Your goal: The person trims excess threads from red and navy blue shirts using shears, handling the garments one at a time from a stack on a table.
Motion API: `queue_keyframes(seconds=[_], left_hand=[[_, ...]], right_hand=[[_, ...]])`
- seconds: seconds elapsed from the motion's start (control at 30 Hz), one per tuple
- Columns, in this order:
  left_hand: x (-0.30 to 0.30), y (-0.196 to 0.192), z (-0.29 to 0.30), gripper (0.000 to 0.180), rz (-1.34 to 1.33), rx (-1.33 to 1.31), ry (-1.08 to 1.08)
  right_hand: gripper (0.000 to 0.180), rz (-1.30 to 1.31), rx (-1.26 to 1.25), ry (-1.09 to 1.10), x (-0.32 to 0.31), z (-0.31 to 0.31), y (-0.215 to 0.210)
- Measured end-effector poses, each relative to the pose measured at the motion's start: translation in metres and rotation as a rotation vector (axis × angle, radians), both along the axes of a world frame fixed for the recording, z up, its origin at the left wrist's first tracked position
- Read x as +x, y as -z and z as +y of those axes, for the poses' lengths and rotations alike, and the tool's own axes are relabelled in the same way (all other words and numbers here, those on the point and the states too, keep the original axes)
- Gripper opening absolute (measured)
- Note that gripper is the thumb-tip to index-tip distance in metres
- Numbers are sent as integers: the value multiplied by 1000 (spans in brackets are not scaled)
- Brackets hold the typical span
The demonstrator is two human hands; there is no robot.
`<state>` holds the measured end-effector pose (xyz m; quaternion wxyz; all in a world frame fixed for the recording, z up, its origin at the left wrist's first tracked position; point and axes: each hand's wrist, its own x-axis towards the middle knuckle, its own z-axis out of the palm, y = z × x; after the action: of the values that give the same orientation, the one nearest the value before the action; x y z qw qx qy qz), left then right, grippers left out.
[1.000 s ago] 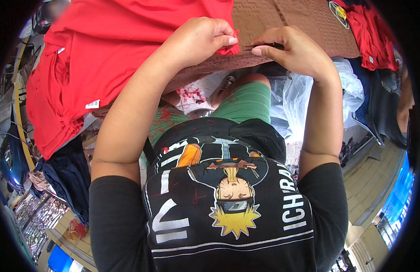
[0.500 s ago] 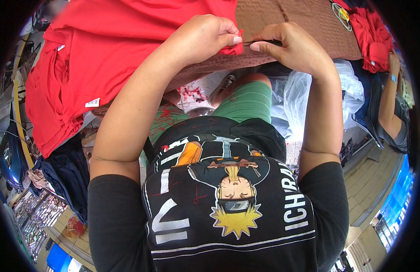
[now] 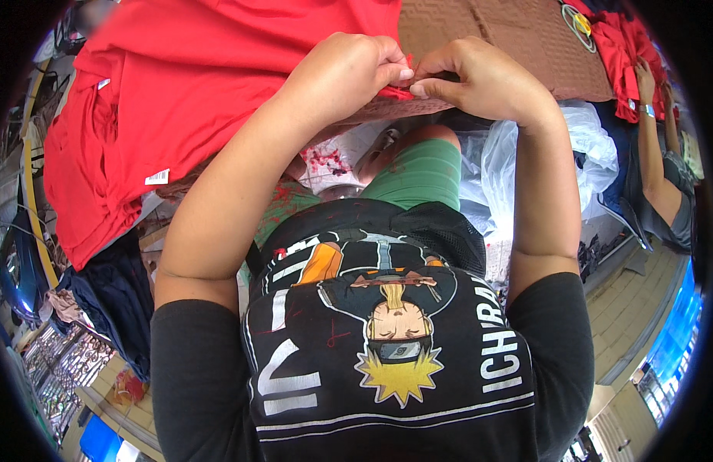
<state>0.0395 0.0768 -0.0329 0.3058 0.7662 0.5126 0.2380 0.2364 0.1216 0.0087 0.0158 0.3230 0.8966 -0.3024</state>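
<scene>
A large red garment (image 3: 210, 85) with white tags is spread over the table's brown patterned cover (image 3: 510, 38) and drapes down at the left. My left hand (image 3: 360, 68) pinches a small edge of the red fabric between thumb and fingers. Close beside it, almost touching, my right hand (image 3: 476, 81) is closed, thumb and forefinger pinched at that same red edge. Something thin and dark shows between the right fingers, mostly hidden, so its kind is unclear.
At the far right, another person's hand (image 3: 644, 83) rests on a second red garment (image 3: 626, 58). A coil of pale cord (image 3: 580, 27) lies by it. Clear plastic (image 3: 510, 154) bunches beside my right leg. Dark blue cloth (image 3: 110, 289) hangs at the left.
My right hand has moved left to meet my left hand at the red edge, its dark thin thing now more hidden. The other person's hand has moved up onto the far red garment.
</scene>
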Motion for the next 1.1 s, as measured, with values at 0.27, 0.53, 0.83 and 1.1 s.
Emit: queue_keyframes(seconds=[0.27,0.53,0.83,1.1], left_hand=[[-2,2,-4,19,-186,-99,-128],[-2,4,-8,21,-319,-184,-129],[-61,-134,-42,16,69,-198,458],[-18,-43,2,26,372,560,357]], right_hand=[[25,81,-71,118,8,-4,10],[27,139,24,70,0,-12,13],[28,229,-90,324,46,-15,-20],[26,447,31,363,45,-5,16]])
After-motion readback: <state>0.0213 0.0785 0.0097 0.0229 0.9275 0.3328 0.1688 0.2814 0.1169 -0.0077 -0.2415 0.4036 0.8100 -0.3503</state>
